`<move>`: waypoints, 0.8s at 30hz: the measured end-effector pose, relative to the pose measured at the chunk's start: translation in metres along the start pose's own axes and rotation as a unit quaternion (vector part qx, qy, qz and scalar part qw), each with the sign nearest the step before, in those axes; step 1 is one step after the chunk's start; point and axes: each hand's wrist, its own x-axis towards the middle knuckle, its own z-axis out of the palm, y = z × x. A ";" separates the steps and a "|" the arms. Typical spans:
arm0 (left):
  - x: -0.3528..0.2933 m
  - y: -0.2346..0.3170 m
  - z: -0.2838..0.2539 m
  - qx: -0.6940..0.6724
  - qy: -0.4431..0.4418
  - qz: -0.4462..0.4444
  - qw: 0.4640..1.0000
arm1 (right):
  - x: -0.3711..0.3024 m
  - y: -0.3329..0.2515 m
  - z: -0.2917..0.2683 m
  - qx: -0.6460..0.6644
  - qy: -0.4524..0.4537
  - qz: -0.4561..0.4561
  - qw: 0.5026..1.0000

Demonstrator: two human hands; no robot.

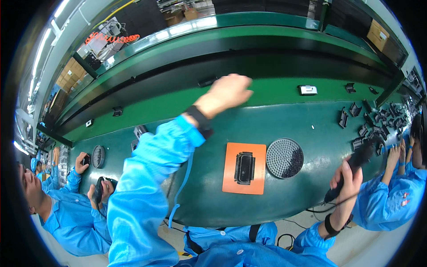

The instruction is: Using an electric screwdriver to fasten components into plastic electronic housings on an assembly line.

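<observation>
My left hand (227,92) is stretched out across the bench to the far green shelf, its fingers curled under. What they hold, if anything, is hidden; a dark part (207,81) lies beside that hand. At the right, my right hand (349,181) is closed around a black electric screwdriver (362,155), with a cable trailing below it. Between my arms, a black rectangular plastic housing (244,168) rests on an orange mat (230,180). Next to the mat stands a round grey dimpled tray (276,151), with small black screws (293,164) gathered on its right side.
Many loose black plastic parts (378,127) are piled at the right. A white-and-black device (308,90) lies on the far shelf. A blue cord (181,187) hangs near my left arm. Co-workers sit on both sides, one at left (75,213) beside another round tray (98,156).
</observation>
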 end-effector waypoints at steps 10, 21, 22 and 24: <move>0.151 0.091 0.086 -0.204 0.074 0.017 0.976 | -0.075 -0.027 0.010 0.309 -0.217 0.101 0.920; 0.187 0.095 0.138 -0.319 0.068 0.031 0.945 | -0.080 -0.022 0.022 0.296 -0.199 0.116 0.927; 0.190 0.089 0.143 -0.426 0.061 0.065 0.901 | -0.076 -0.019 0.023 0.298 -0.204 0.124 0.924; 0.184 0.090 0.136 -0.438 0.158 0.134 0.875 | -0.071 -0.017 0.025 0.291 -0.243 0.119 0.918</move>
